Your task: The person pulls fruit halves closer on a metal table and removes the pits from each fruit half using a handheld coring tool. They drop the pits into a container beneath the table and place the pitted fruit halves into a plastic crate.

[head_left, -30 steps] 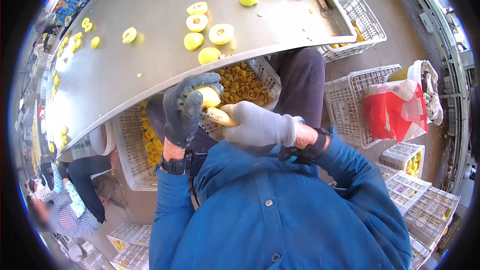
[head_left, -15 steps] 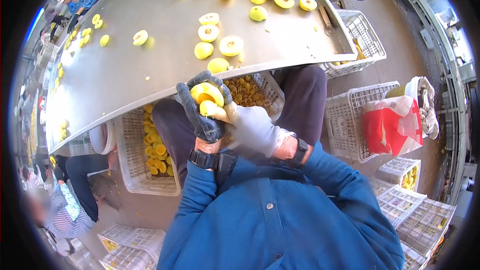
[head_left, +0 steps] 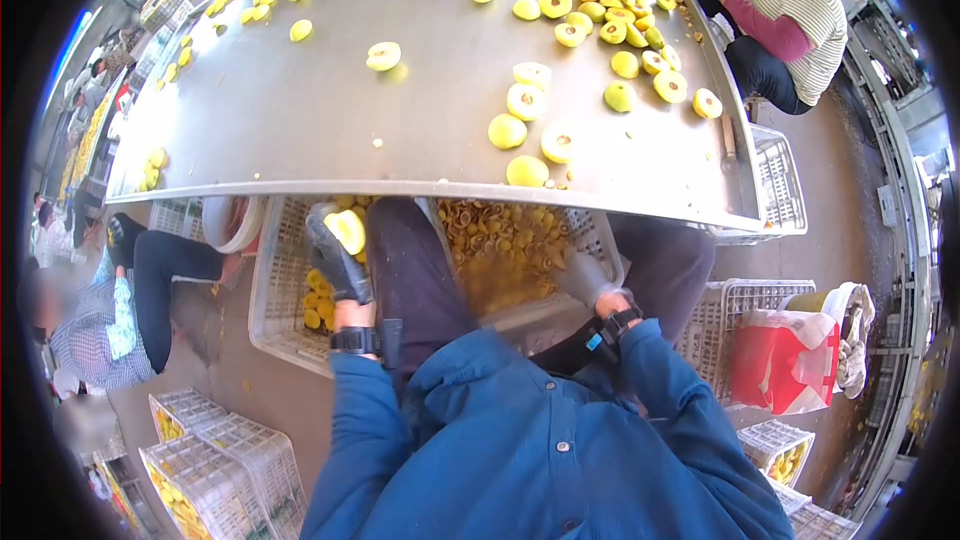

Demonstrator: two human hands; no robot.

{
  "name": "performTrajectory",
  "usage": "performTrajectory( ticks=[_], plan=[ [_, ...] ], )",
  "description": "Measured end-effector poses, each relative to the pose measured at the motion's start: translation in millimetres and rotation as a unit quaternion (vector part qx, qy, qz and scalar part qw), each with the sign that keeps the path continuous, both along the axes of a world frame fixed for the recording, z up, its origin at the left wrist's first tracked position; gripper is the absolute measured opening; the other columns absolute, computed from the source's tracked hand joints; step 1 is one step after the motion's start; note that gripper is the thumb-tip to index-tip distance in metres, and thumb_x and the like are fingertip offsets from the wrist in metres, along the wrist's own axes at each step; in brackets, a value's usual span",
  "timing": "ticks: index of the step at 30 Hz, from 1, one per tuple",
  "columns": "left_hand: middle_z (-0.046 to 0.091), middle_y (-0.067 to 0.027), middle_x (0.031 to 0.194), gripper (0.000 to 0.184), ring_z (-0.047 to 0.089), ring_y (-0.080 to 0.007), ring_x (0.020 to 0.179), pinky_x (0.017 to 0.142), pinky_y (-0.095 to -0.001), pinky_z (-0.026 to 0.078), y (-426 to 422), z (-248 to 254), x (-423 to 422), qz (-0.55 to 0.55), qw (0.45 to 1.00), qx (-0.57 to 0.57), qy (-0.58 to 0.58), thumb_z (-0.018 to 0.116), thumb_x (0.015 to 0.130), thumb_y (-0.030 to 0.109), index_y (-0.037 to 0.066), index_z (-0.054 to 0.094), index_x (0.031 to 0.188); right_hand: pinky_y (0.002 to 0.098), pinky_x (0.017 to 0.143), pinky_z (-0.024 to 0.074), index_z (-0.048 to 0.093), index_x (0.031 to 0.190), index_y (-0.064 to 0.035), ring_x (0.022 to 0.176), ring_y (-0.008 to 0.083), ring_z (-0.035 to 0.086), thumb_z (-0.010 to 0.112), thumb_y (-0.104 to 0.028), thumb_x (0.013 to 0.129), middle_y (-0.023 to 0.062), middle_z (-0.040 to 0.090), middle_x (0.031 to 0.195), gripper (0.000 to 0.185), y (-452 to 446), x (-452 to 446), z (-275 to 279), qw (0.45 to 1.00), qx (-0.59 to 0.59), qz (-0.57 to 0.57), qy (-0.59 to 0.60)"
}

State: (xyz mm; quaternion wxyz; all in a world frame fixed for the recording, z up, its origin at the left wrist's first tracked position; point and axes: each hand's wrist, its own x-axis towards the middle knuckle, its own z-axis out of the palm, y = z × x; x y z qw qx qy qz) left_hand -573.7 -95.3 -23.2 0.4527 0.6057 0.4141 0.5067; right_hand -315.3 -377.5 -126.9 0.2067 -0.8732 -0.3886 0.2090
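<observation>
In the head view, the only one here, the person's left hand (head_left: 340,255), in a dark glove, holds a yellow fruit half (head_left: 348,231) near its fingertips, above the left crate (head_left: 262,290) and just beside the left knee (head_left: 405,250); the right hand (head_left: 588,277), in a grey glove, is near the right side of the middle crate (head_left: 598,230), blurred, so I cannot tell whether it is open or closed, or whether it holds anything; more yellow halves (head_left: 318,305) lie in the left crate, while small brownish-yellow pieces (head_left: 500,230), some ring-shaped, lie in the middle one between the knees; over both crates runs the near edge of a metal table (head_left: 300,120), with loose halves (head_left: 383,56) scattered on it and a dense pile (head_left: 605,0) towards its far right; a wooden-handled tool (head_left: 728,137) rests by the table's right edge; beyond that edge sits a co-worker in a striped top (head_left: 820,15), and another person (head_left: 100,340) sits well off to the left; judging by the pose, the step in hand is the left hand's handling of the cut half at the left crate; a release there would call for parting the fingers inside the crate's rim, clear of the knee and the table edge, with the right hand kept apart.
</observation>
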Motion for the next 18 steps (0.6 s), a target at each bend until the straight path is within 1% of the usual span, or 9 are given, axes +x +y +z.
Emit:
performTrajectory(
  ticks=[1, 3, 5, 7, 9, 12, 15, 16, 18],
  plan=[
    [0.057, -0.0168, 0.127, 0.036, 0.053, -0.0292, 0.120, 0.103, -0.0411, 0.041, 27.0, -16.1, -10.1, 0.111, 0.978, 0.094, 0.147, 0.049, 0.102, 0.027, -0.001, 0.057, 0.123, 0.0510, 0.067, 0.0502, 0.060, 0.106, 0.0010, 0.076, 0.0451, 0.065, 0.066, -0.031, 0.087, 0.0263, 0.066, 0.078, 0.038, 0.2, 3.2, -0.8, 0.999, 0.034, -0.017, 0.007],
    [0.059, -0.0165, 0.123, 0.032, 0.054, -0.0308, 0.117, 0.102, -0.0421, 0.042, 38.9, 9.8, 5.5, 0.137, 0.943, 0.184, 0.242, 0.055, 0.099, 0.023, 0.000, 0.058, 0.121, 0.0518, 0.065, 0.0505, 0.058, 0.099, 0.0005, 0.074, 0.0456, 0.065, 0.066, -0.032, 0.086, 0.0274, 0.065, 0.075, 0.035, 7.5, -2.7, 38.6, 0.995, 0.078, -0.063, 0.026],
    [0.059, -0.0173, 0.123, 0.034, 0.055, -0.0323, 0.116, 0.102, -0.0430, 0.042, 23.2, 41.4, 63.3, 0.003, 0.912, 0.354, 0.206, 0.060, 0.096, 0.027, 0.002, 0.059, 0.118, 0.0521, 0.064, 0.0506, 0.057, 0.096, 0.0000, 0.072, 0.0458, 0.064, 0.066, -0.032, 0.087, 0.0278, 0.064, 0.074, 0.034, 5.1, -13.4, 46.7, 0.993, 0.092, -0.060, 0.045],
    [0.057, -0.0194, 0.128, 0.044, 0.053, -0.0358, 0.119, 0.103, -0.0445, 0.042, 16.5, 43.6, 122.5, -0.155, 0.905, 0.316, 0.240, 0.064, 0.091, 0.034, 0.004, 0.058, 0.122, 0.0521, 0.063, 0.0505, 0.057, 0.096, -0.0005, 0.071, 0.0458, 0.064, 0.066, -0.032, 0.087, 0.0276, 0.064, 0.072, 0.034, -2.0, -20.5, 33.5, 0.995, 0.084, -0.015, 0.052],
    [0.054, -0.0197, 0.131, 0.058, 0.052, -0.0380, 0.121, 0.102, -0.0456, 0.042, 21.7, 23.3, 181.6, -0.238, 0.820, 0.388, 0.347, 0.067, 0.087, 0.044, 0.004, 0.054, 0.127, 0.0510, 0.063, 0.0507, 0.056, 0.096, -0.0003, 0.071, 0.0454, 0.064, 0.065, -0.032, 0.088, 0.0271, 0.064, 0.073, 0.034, -8.5, -29.2, 42.2, 0.995, 0.066, -0.024, 0.076],
    [0.044, -0.0228, 0.145, 0.082, 0.042, -0.0399, 0.134, 0.111, -0.0467, 0.034, 10.1, 14.6, 241.6, -0.334, 0.742, 0.262, 0.519, 0.064, 0.082, 0.056, 0.008, 0.042, 0.144, 0.0491, 0.064, 0.0512, 0.056, 0.098, 0.0001, 0.072, 0.0443, 0.065, 0.064, -0.031, 0.089, 0.0266, 0.065, 0.076, 0.034, -23.6, -39.8, 52.2, 0.989, 0.082, -0.038, 0.121],
    [0.050, -0.0211, 0.136, 0.076, 0.049, -0.0379, 0.123, 0.099, -0.0480, 0.044, 16.0, 9.5, 254.8, -0.353, 0.713, 0.302, 0.525, 0.069, 0.080, 0.051, 0.004, 0.049, 0.136, 0.0471, 0.066, 0.0516, 0.056, 0.103, 0.0002, 0.074, 0.0424, 0.066, 0.065, -0.031, 0.089, 0.0267, 0.065, 0.079, 0.035, -33.1, -39.0, 70.1, 0.983, 0.101, -0.056, 0.141],
    [0.059, -0.0174, 0.123, 0.065, 0.059, -0.0311, 0.110, 0.092, -0.0436, 0.050, 17.1, 12.0, 249.8, -0.327, 0.742, 0.328, 0.485, 0.066, 0.085, 0.044, 0.005, 0.051, 0.135, 0.0473, 0.066, 0.0516, 0.056, 0.104, -0.0002, 0.074, 0.0423, 0.066, 0.065, -0.030, 0.089, 0.0267, 0.065, 0.079, 0.035, -33.9, -37.5, 78.0, 0.980, 0.121, -0.062, 0.148],
    [0.064, -0.0141, 0.114, 0.054, 0.063, -0.0255, 0.102, 0.089, -0.0380, 0.052, 13.0, 36.1, 229.0, -0.414, 0.859, -0.021, 0.301, 0.059, 0.092, 0.040, 0.004, 0.053, 0.132, 0.0477, 0.066, 0.0514, 0.056, 0.107, -0.0011, 0.074, 0.0423, 0.066, 0.065, -0.029, 0.089, 0.0265, 0.065, 0.078, 0.035, -31.3, -35.0, 94.6, 0.974, 0.161, -0.062, 0.146]
  ],
)
